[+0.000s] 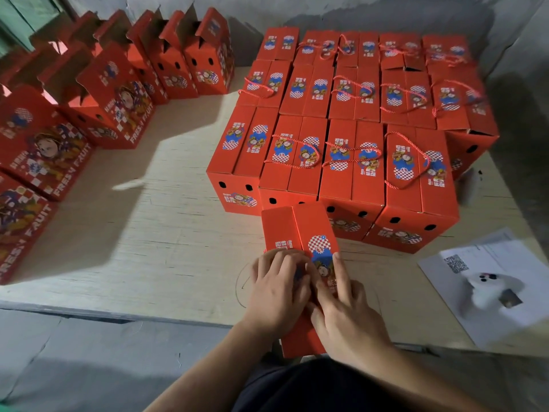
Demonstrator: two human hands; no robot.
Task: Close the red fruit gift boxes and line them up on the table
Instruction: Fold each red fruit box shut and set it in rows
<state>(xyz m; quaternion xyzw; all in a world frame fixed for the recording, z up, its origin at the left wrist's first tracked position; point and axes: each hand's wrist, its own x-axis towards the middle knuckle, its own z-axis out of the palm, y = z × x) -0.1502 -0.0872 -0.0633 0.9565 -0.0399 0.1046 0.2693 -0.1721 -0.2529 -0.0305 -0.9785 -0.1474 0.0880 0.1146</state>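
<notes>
Red open-flapped boxes (116,93) stand along the frame's left side on the table (166,233). At lower centre, the left hand (279,289) and right hand (344,316) press flat, fingers extended, on a closed box (294,230) at the near table edge. Closed boxes (356,114) fill the upper right in rows; paper (505,263) lies lower right.

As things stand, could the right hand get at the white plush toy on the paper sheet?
Probably yes: the toy lies on the table just right of the right hand, nothing between them, though that hand presses the box.
</notes>
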